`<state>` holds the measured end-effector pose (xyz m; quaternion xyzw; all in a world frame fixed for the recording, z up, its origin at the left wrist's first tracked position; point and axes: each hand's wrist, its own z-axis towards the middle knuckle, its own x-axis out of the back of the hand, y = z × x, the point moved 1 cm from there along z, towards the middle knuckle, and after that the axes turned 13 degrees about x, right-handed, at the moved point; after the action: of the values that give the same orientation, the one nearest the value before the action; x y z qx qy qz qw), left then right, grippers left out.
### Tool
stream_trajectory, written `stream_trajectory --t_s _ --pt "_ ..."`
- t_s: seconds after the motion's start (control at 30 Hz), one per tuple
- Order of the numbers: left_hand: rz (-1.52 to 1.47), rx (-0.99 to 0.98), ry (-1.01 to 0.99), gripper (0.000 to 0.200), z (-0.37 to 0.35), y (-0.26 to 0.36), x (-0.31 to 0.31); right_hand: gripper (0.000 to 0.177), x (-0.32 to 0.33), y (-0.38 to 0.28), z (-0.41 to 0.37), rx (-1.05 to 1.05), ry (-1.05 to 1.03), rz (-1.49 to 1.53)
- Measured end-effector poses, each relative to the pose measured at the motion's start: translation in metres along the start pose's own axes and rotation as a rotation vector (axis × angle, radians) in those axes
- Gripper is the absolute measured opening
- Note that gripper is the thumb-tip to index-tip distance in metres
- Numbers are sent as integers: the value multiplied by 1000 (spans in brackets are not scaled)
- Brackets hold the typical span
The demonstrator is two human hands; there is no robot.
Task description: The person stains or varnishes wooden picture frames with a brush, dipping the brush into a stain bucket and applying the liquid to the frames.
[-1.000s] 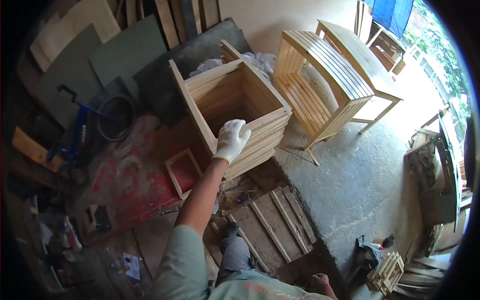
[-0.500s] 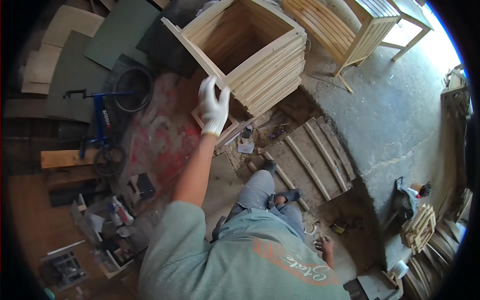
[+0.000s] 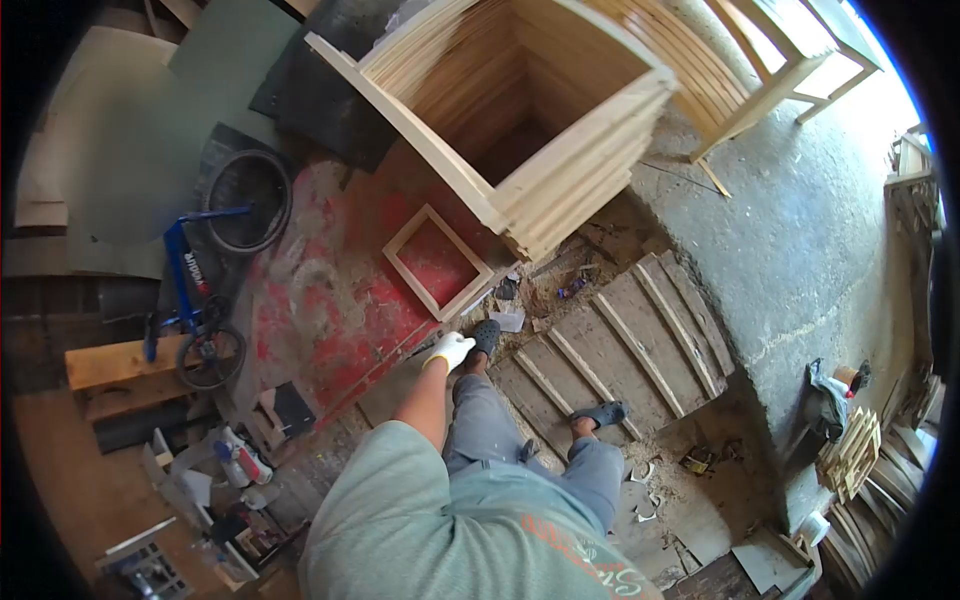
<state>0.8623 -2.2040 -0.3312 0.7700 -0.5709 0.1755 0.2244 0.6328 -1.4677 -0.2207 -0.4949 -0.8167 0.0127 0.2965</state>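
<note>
My left hand (image 3: pixel 450 348), in a white glove, hangs low beside my left shoe (image 3: pixel 485 338), its fingers curled together and nothing visible in them. Beyond it a small square wooden frame (image 3: pixel 438 297) lies flat on the red-stained floor. Above that frame rises a tall stack of wooden frames (image 3: pixel 585 165), hollow in the middle, with one corner jutting toward me. My right hand is out of view.
A ribbed wooden panel (image 3: pixel 610 350) lies under my right foot. At the left are a blue bicycle (image 3: pixel 190 270), sheets and a wooden beam (image 3: pixel 120 362). A slatted wooden bench (image 3: pixel 690 80) stands at the upper right; bundled wood pieces (image 3: pixel 848 455) lie lower right.
My left hand has come down from the stack's near corner, and its spread fingers have curled. My right hand has left the view. The stack looks closer, and the small frame shows whole.
</note>
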Motion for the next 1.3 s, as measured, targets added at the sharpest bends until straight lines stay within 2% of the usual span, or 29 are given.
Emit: stream_trajectory --t_s 0.03,0.1,0.13,0.2,0.23,0.33,0.4,0.47,0.57,0.6,0.7,0.8,0.9,0.97,1.03,1.07,1.1,1.17,1.2,1.23,1.27,1.3 --pt "16 -51 -11 50 34 3 -5 23 -34 10 -17 -9 -9 -23" --pt "-241 -122 8 50 155 -19 -47 22 -112 25 -50 -16 -44 -75" --pt "-311 -182 5 51 185 -17 -53 22 -145 29 -67 -15 -59 -106" --pt "-329 -104 39 57 233 11 -26 22 -222 31 -99 -15 -108 -156" --pt "-279 26 68 61 245 27 -14 22 -256 32 -111 -10 -129 -177" --pt "-601 192 193 73 307 34 -34 21 -339 33 -136 2 -179 -227" --pt "-602 303 131 79 326 48 -29 21 -379 35 -139 13 -205 -255" --pt "-535 390 130 83 332 65 -18 21 -407 38 -137 21 -212 -275" --pt "-596 383 83 77 338 75 -14 21 -432 51 -128 33 -210 -302" --pt "-564 418 125 73 345 76 -18 21 -437 59 -127 29 -207 -302" --pt "-433 362 167 69 349 80 -4 20 -440 81 -121 15 -201 -293" --pt "-479 355 243 57 363 70 -24 20 -434 110 -124 18 -198 -263" --pt "-728 224 304 47 352 27 -32 20 -434 138 -127 40 -206 -174" --pt "-1227 4 169 27 292 15 -15 20 -431 158 -124 70 -211 -104" --pt "-1249 -60 95 22 294 -23 -9 20 -419 183 -120 106 -216 -49" --pt "-1376 -39 -114 22 280 -35 -1 20 -415 199 -120 121 -224 -14" --pt "-1481 -12 -333 22 235 -36 20 20 -402 215 -119 139 -220 17" --pt "-1364 -111 -571 26 199 -61 42 20 -371 248 -118 172 -224 82" --pt "-1425 -85 -446 35 120 -47 56 19 -345 269 -123 180 -203 116" --pt "-1522 -119 -379 34 50 -40 58 19 -320 291 -128 187 -186 148" --pt "-1479 -158 -423 29 14 -43 43 19 -292 318 -135 199 -172 181" --pt "-1411 -226 -503 24 -57 -40 11 19 -254 356 -139 194 -136 237"
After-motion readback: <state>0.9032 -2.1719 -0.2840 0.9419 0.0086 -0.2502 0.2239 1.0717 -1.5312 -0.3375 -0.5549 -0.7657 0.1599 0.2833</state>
